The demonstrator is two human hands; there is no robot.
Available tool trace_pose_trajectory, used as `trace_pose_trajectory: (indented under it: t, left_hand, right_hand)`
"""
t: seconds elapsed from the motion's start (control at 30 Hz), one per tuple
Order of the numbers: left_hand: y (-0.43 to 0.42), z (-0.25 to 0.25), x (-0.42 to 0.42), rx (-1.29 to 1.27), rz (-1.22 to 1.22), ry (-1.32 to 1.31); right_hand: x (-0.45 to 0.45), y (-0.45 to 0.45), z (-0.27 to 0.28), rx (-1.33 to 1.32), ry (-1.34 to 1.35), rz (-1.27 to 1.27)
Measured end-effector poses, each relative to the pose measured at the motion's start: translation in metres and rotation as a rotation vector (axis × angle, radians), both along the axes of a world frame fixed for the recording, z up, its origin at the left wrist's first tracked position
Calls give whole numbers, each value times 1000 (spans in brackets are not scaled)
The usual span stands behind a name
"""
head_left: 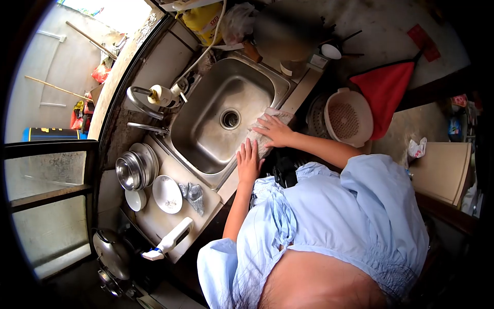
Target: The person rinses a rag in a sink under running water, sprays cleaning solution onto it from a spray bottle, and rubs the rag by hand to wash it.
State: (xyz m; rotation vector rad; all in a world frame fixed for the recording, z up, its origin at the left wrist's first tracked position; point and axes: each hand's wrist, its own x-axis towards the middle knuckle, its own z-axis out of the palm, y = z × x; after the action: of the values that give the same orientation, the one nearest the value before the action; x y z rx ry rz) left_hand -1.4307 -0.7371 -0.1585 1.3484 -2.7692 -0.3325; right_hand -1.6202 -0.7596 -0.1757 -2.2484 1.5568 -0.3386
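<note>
A light, damp-looking cloth [282,115] lies over the front rim of the steel sink [208,164]. My right hand [276,132] rests flat on it with the fingers spread. My left hand [249,162] lies beside it, fingers stretched over the sink's front edge and touching the cloth's near end. Neither hand is closed around anything. Inside the basin, the drain [230,119] is visible and the metal looks wet. Part of the cloth is hidden under my hands.
A curved faucet [139,100] stands behind the sink. On the left counter are steel bowls [129,174], a white bowl [167,194], a plastic bag [193,196] and a white-handled tool [169,239]. A pink colander [343,117] and red cloth [383,95] are at right.
</note>
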Motion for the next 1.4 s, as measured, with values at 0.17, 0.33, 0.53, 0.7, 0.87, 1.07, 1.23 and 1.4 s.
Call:
trace_pose_trajectory:
  t: [0.17, 0.33, 0.53, 0.7, 0.87, 1.07, 1.23, 1.4]
  left_hand:
    - [5, -5, -5, -73, 60, 103]
    - [8, 1, -13, -153, 119, 166]
    - [11, -17, -14, -312, 61, 97]
    - [12, -13, -17, -303, 47, 75]
    - [14, -11, -15, -240, 34, 12]
    - [8, 18, -1, -194, 131, 289]
    - [-32, 77, -4, -123, 127, 268]
    - [-93, 109, -19, -286, -2, 367]
  right_hand:
    - [-35, 13, 26, -103, 203, -54]
    - [-68, 26, 2, -322, 398, -36]
    - [-71, 32, 11, -335, 482, -222]
    - [-61, 29, 2, -531, 530, -316]
    - [-61, 32, 5, -468, 366, -324]
    - [-65, 44, 11, -351, -8, -330]
    - [-77, 17, 42, -169, -499, -506]
    - [-101, -23, 97, -322, -663, -469]
